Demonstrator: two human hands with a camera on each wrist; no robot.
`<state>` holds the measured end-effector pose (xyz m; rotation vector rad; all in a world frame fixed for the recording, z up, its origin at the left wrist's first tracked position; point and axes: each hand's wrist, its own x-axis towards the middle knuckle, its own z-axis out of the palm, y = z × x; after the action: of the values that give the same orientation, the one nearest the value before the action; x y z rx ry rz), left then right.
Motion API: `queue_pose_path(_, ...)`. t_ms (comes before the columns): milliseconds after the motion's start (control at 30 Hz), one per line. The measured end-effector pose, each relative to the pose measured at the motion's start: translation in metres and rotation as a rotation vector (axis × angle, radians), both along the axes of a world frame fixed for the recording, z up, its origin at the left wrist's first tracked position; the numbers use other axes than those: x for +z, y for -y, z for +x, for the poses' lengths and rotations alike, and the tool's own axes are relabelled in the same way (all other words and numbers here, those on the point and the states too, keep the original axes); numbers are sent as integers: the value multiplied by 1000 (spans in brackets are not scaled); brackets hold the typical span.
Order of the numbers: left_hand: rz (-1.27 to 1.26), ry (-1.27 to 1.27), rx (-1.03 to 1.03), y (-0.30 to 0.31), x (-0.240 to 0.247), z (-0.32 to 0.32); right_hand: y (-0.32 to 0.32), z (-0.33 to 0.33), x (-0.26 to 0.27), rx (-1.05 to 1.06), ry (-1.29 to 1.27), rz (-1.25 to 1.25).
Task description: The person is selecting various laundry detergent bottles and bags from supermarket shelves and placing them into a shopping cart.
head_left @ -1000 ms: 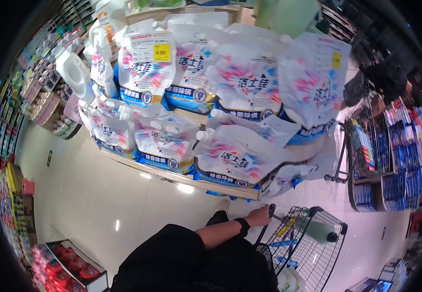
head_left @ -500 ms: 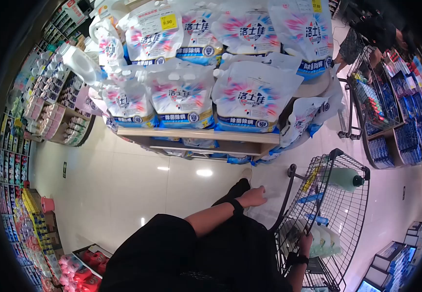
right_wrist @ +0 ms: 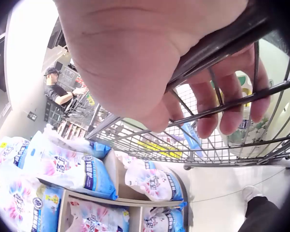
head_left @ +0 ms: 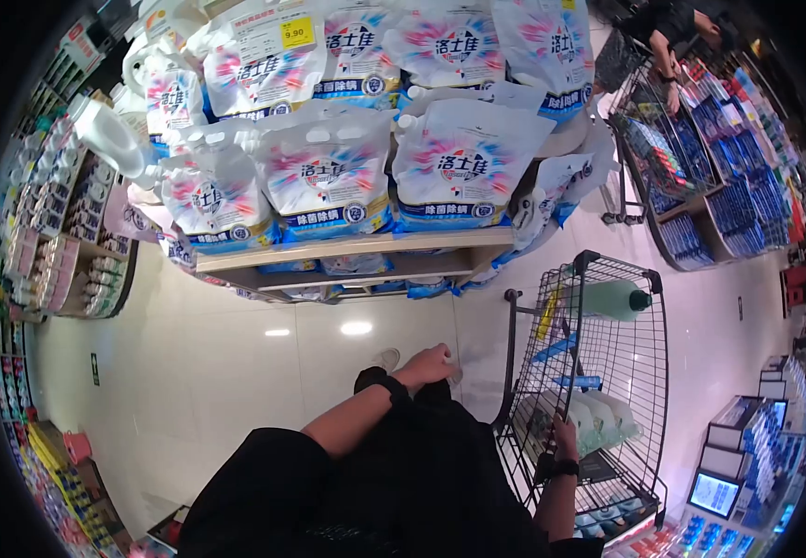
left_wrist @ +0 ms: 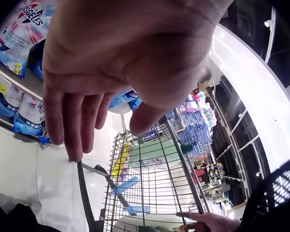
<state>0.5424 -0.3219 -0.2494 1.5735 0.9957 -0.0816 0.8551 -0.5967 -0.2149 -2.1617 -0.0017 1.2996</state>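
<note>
My left hand (head_left: 426,367) hangs in the air over the floor, left of the wire shopping cart (head_left: 660,391). Its fingers are loosely bent with nothing between them in the left wrist view. My right hand (head_left: 565,437) grips the cart's side rail, and its fingers (right_wrist: 232,121) curl down through the wires. Inside the cart lie a green bottle (head_left: 607,300) with a dark cap, a yellow pack (head_left: 546,314), blue items (head_left: 554,349) and several pale bottles (head_left: 612,416).
A display shelf (head_left: 356,247) stacked with white and blue detergent bags (head_left: 463,172) stands ahead. At the upper right, another person (head_left: 673,46) is beside a second cart (head_left: 631,139). Boxed goods (head_left: 742,219) fill a stand at the right.
My left hand has let go of the cart's handle and moved left. The right hand has come into view on the cart's rail. More of the cart now shows.
</note>
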Motion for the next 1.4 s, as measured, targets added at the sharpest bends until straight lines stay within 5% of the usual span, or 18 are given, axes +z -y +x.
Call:
queue_pose_path(200, 8, -36, -78, -22, 2, -24, 1, -42, -10, 23, 139, 12)
queue_pose_path(400, 32, 193, -328, -21, 26, -16, 6, -95, -14, 219, 291, -5)
queue_pose_path(600, 316, 334, -672, 4, 59, 6, 11, -148, -14, 277, 432, 2)
queue_pose_path(667, 445, 611, -670, 22, 47, 8, 7, -172, -1, 220, 388, -13)
queue_pose_path(933, 708, 632, -803, 59, 32, -15, 9, -259, 11, 342, 510, -22)
queue_pose_path(1400, 892, 385, -873, 107, 35, -146, 38, -412, 31, 257, 493, 77)
